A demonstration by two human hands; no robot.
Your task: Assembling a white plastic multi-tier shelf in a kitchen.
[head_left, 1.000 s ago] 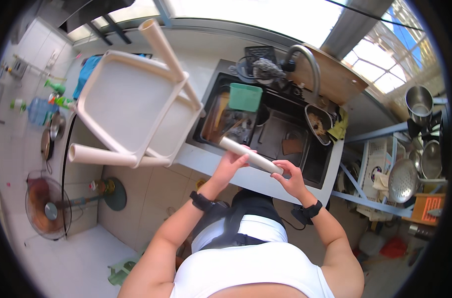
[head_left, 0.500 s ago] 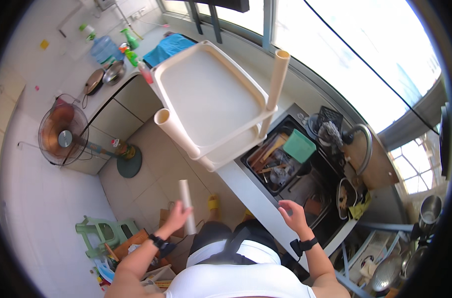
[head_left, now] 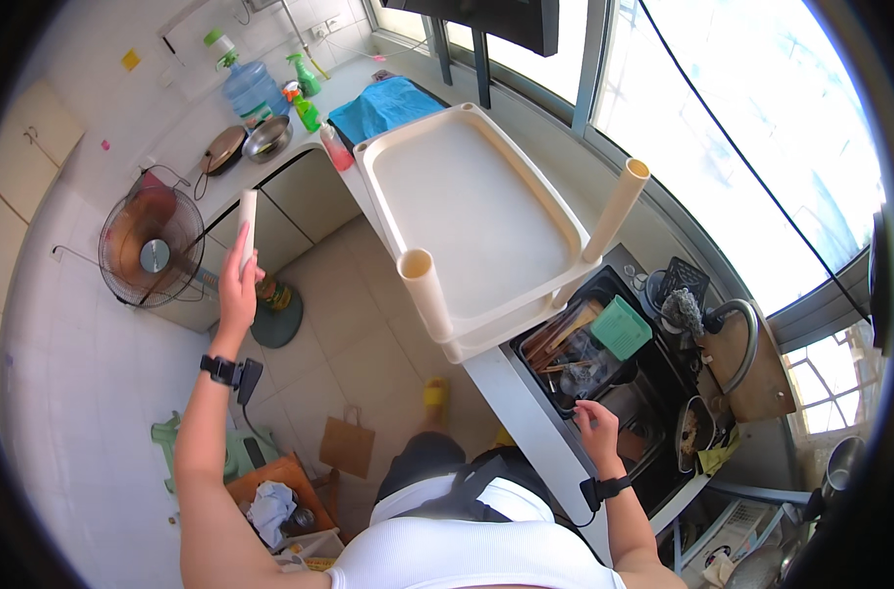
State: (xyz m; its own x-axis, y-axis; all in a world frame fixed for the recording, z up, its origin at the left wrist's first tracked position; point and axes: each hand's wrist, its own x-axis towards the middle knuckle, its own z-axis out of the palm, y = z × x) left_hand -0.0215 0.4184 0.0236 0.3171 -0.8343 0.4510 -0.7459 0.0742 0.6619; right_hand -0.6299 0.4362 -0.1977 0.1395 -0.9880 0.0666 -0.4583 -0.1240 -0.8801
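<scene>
My left hand (head_left: 236,285) is raised out to the left, its fingers wrapped round the lower part of a cream plastic tube (head_left: 248,221) held nearly upright. Ahead of me, a cream plastic shelf rack (head_left: 467,187) rests on the counter. A short tube post (head_left: 422,285) stands at its near left corner, and a longer one (head_left: 619,206) rises at the right. Beside the sink's near edge hovers my right hand (head_left: 598,432), fingers loosely bent and apart, with nothing seen in it.
On the right, the black sink (head_left: 653,378) contains a green basket (head_left: 621,328) and utensils. A standing fan (head_left: 153,250) is at the left. Bottles, pans and a blue cloth (head_left: 383,108) lie on the far counter. Near my feet are a paper bag (head_left: 347,444) and a green stool (head_left: 167,442).
My left hand has swung forward and left, lifting the tube from near my lap. My right hand has shifted slightly. The whole view has turned a little, so the rack appears lower and farther right.
</scene>
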